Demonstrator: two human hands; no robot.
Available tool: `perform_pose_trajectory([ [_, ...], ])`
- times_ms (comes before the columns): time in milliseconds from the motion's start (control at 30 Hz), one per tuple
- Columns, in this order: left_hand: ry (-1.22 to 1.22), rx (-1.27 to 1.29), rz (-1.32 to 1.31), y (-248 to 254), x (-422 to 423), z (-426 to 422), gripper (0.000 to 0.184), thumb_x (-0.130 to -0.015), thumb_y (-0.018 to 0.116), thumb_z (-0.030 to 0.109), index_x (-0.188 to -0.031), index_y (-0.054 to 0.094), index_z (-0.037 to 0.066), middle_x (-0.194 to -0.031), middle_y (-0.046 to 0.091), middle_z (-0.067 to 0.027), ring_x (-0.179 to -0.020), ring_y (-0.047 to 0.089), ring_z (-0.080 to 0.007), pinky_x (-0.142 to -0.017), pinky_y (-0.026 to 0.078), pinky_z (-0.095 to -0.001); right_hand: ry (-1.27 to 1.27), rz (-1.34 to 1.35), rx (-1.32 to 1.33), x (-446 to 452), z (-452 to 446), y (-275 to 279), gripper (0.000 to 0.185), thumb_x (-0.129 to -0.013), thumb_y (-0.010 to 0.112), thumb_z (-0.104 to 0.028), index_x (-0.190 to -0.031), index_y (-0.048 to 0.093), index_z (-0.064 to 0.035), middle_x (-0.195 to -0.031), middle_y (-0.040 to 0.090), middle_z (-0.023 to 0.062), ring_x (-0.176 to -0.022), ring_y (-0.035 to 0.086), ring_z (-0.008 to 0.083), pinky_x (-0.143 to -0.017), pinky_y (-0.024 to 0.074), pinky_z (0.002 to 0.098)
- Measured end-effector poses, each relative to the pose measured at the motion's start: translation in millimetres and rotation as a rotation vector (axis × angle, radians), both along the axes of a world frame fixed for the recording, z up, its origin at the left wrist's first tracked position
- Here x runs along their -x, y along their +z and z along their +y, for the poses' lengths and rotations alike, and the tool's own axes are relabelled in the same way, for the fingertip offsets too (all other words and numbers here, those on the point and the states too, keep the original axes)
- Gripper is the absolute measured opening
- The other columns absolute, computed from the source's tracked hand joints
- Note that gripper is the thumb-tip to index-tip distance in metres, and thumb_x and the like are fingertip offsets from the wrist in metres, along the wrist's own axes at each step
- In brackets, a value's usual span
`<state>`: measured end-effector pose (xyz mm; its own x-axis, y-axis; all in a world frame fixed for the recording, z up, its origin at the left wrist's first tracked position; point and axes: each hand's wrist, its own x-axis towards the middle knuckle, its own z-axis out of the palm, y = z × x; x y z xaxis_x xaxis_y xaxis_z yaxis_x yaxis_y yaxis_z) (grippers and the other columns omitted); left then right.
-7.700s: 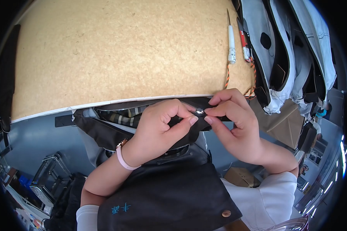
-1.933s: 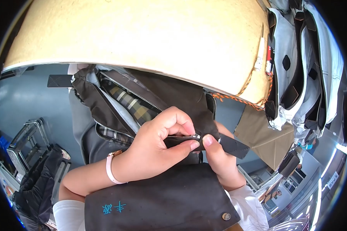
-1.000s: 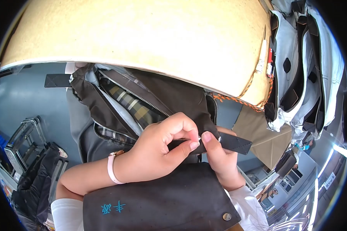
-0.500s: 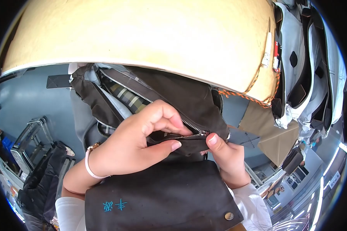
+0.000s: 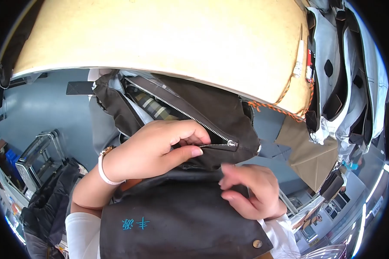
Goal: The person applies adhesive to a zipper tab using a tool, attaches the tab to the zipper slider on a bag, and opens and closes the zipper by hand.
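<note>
Left hand: clamped on the near tooth row of the zipper, obscuring part of the opening. Right hand: now withdrawn from the zipper end, fingers apart. Bag: along the counter's near edge. Awl: near the right edge.

Room between right hand and bag; approach to slider open from that side. Left hand blocks middle of mouth; upper-left end gapes over lining. Table edge bars far side, depth beneath hard to judge. Awl, cord and grey cloth crowd the right.
</note>
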<state>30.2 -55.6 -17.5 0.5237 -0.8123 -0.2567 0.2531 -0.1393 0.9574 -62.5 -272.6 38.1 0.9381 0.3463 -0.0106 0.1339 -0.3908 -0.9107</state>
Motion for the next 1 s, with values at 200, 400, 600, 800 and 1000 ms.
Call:
perform_pose_trajectory([
  [200,-0.184,0.062,0.013,15,-19,-7,0.010,-0.089,0.064,0.009,-0.095,0.065,0.001,-0.080,0.066,-0.0059,-0.072,0.061,-0.0118,-0.065,0.047,-0.0248,-0.001,-0.186,0.277,-6,11,-8,0.053,-0.073,0.075,-0.004,-0.123,0.058,0.0001,-0.058,0.054,0.0003,-0.045,0.051,0.0162,-0.045,0.0401,0.0292],
  [400,-0.304,0.078,0.103,1,-31,1,0.019,-0.089,0.062,0.006,-0.108,0.063,0.001,-0.092,0.068,-0.0075,-0.085,0.064,-0.0125,-0.076,0.049,-0.0255,-0.016,-0.151,0.162,-8,-5,-10,0.044,-0.062,0.072,0.007,-0.103,0.073,-0.0095,-0.064,0.054,0.0009,-0.059,0.053,0.0172,-0.055,0.0407,0.0284],
  [600,-0.141,0.060,0.006,7,-19,-4,0.027,-0.085,0.053,-0.006,-0.111,0.060,-0.001,-0.099,0.067,-0.0098,-0.090,0.064,-0.0160,-0.080,0.049,-0.0279,-0.431,0.097,-0.032,22,1,-37,0.030,-0.068,0.080,-0.005,-0.093,0.063,-0.0024,-0.079,0.059,0.0077,-0.082,0.057,0.0202,-0.071,0.0455,0.0296],
  [800,-0.073,0.127,0.053,10,-11,-10,0.041,-0.082,0.045,-0.010,-0.120,0.057,-0.001,-0.102,0.067,-0.0097,-0.092,0.063,-0.0162,-0.083,0.048,-0.0282,-0.307,0.060,0.243,7,3,-44,0.040,-0.069,0.084,-0.014,-0.099,0.059,-0.0047,-0.072,0.060,0.0060,-0.055,0.057,0.0178,-0.051,0.0445,0.0299],
  [1000,-0.117,0.127,0.094,11,-18,-8,0.043,-0.082,0.044,-0.010,-0.120,0.059,0.001,-0.101,0.067,-0.0083,-0.090,0.062,-0.0144,-0.081,0.049,-0.0276,-0.394,-0.055,0.252,8,-6,-50,0.017,-0.072,0.076,-0.003,-0.083,0.063,-0.0035,-0.065,0.059,0.0062,-0.052,0.056,0.0194,-0.049,0.0416,0.0305],
])
